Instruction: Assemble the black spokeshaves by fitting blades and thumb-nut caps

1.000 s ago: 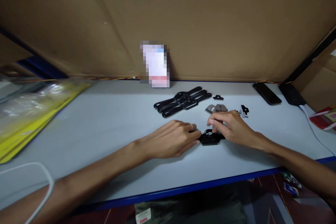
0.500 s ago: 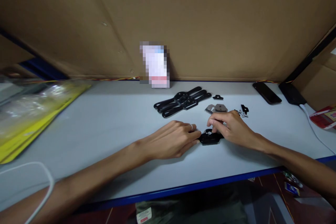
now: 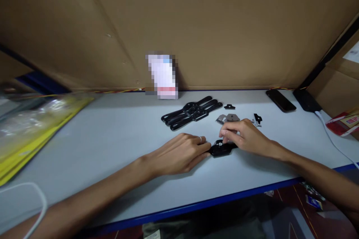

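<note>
A black metal spokeshave [image 3: 221, 151] lies on the table, with a silver screw [image 3: 220, 143] showing on its middle. My left hand [image 3: 185, 152], with a ring on one finger, grips the handle at its left end. Over the right side of the tool, my right hand [image 3: 246, 138] has thumb and forefinger closed just above the screw; what they pinch is hidden. Behind that hand lie flat grey blades [image 3: 231, 118], partly covered, and a few small silver screws [image 3: 255, 123]. Two small black cap plates, one farther back [image 3: 229, 106] and one at the right [image 3: 258, 118], rest nearby.
Several black spokeshave bodies [image 3: 193, 112] lie stacked behind my hands. A blurred upright card or packet [image 3: 165, 78] leans on the cardboard wall. At the back right are a phone [image 3: 281, 101] and a black device [image 3: 307, 101] with a white cable. Clear plastic over yellow sheets [image 3: 36, 134] occupies the left.
The whole view has shifted slightly, so everything sits a little lower and farther left. Both hands stay at the spokeshave, and the right fingers remain beside the screw.
</note>
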`<action>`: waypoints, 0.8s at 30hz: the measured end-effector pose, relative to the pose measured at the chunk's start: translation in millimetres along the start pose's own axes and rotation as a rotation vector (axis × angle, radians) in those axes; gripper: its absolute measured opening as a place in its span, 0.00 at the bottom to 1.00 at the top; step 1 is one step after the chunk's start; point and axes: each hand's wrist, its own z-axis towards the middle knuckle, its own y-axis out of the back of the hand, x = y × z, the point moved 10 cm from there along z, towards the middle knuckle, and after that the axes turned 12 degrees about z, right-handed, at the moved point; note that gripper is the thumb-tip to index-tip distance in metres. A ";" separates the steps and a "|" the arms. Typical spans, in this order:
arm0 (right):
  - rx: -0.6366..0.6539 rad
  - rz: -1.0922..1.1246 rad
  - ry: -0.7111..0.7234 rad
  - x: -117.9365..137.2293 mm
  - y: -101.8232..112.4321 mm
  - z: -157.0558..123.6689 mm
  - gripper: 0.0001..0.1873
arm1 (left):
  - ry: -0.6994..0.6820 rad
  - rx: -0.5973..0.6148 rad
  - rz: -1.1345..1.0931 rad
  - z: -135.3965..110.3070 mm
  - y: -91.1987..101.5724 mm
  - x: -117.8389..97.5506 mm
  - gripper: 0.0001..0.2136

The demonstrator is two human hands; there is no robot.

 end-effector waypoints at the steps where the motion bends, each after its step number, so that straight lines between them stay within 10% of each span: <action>1: -0.003 -0.015 0.008 1.6 4.8 0.0 0.12 | 0.009 0.000 0.003 -0.4 -0.3 2.0 0.15; 7: 0.050 -0.300 0.040 7.6 26.5 -3.3 0.06 | 0.038 0.022 0.004 -2.4 -4.2 8.8 0.14; 24: 0.444 -0.463 -0.053 -17.6 -17.4 -13.3 0.01 | 0.028 -0.033 0.093 -4.3 -3.2 7.4 0.15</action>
